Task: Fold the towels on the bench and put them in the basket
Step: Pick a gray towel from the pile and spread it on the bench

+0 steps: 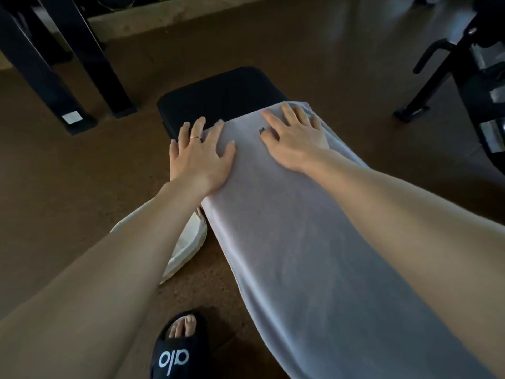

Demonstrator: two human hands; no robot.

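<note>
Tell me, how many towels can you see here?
1. A pale grey towel lies stretched along the black bench, with the left hand flat on its far left edge and the right hand flat near its far end. Others may lie out of view.

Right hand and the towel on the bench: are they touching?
Touching. The head view shows the right hand lying flat, fingers spread, on the far end of the towel spread along the bench, with no gap visible under the palm.
</note>
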